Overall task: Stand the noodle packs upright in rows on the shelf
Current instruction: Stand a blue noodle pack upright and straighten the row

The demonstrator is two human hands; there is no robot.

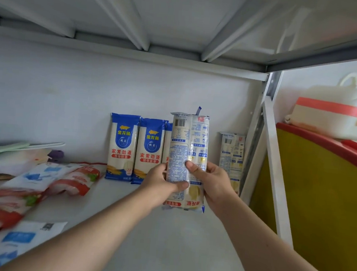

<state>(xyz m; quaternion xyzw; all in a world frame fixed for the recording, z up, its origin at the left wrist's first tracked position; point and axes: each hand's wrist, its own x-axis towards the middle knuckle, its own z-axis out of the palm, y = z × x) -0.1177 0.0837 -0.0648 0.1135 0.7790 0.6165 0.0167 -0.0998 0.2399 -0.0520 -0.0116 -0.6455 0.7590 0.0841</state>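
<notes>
1. We reach both forearms over the front edge of the shelf (165, 241) toward its back wall, and our hands meet at one noodle pack (187, 157), well in from the front edge.
2. Our left hand (161, 185) grips the pack's left side, thumb laid across its printed face and fingers wrapped behind.
3. Our right hand (212, 185) grips the right side a little higher, thumb pressed on the face and the palm cupping the edge.
4. The held pack stands with its long axis vertical, back label and barcode toward us; the print at its lower end reads upside down. We cannot tell whether its bottom edge touches the shelf.
5. Behind it, against the back wall, two blue-topped packs (137, 149) stand upright side by side with their fronts to us, and a third is mostly hidden by the held pack.
6. Another upright pack (231, 158) stands in the back right corner, beside the shelf's right post (257, 128), its back label toward us.
7. Bare shelf lies between the held pack and the right post, and from our hands to the front edge.
8. Along the left edge lie flat red-and-white bags (71, 182) and blue-and-white bags (22, 236).
</notes>
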